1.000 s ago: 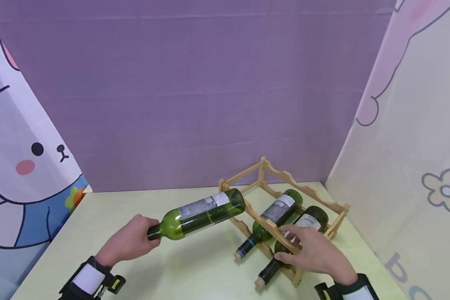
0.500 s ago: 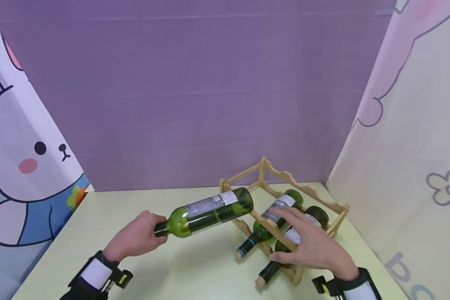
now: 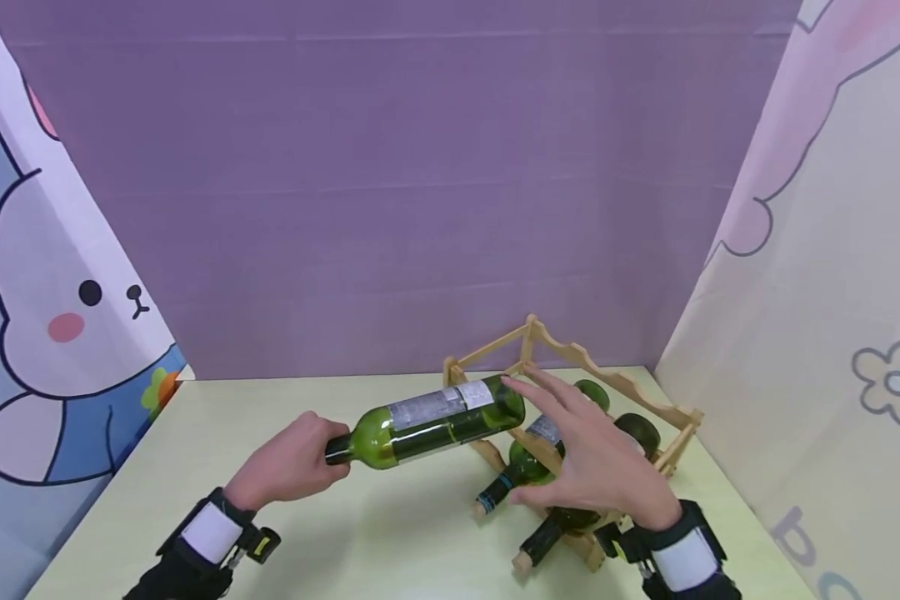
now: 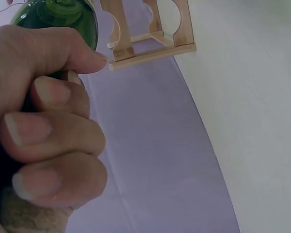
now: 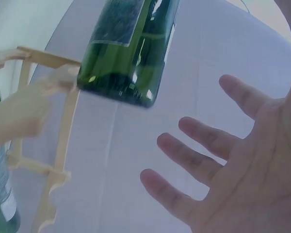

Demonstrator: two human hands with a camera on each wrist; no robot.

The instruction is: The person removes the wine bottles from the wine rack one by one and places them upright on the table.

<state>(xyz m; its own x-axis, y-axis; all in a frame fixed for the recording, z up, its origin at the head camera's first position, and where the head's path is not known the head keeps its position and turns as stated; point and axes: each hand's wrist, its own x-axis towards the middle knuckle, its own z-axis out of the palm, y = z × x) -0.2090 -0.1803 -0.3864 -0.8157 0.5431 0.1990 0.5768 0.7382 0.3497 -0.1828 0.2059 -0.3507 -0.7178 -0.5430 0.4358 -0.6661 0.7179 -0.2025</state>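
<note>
My left hand grips a green wine bottle by its dark neck and holds it above the table, base pointing right. In the left wrist view, the fingers curl round the neck and a cork shows below them. My right hand is spread near the bottle's base, holding nothing; in the right wrist view its fingers stand apart from the bottle. Behind that hand, a wooden wine rack holds two corked bottles, one with a blue-banded neck and one with a black neck.
The rack stands at the right of the pale table, close to the purple backdrop. A printed white panel rises at the right, and a cartoon panel at the left.
My left hand has carried the bottle to the right, towards the rack. The right hand has lifted off the rack and the black-necked bottle, moving up and left with its fingers spread.
</note>
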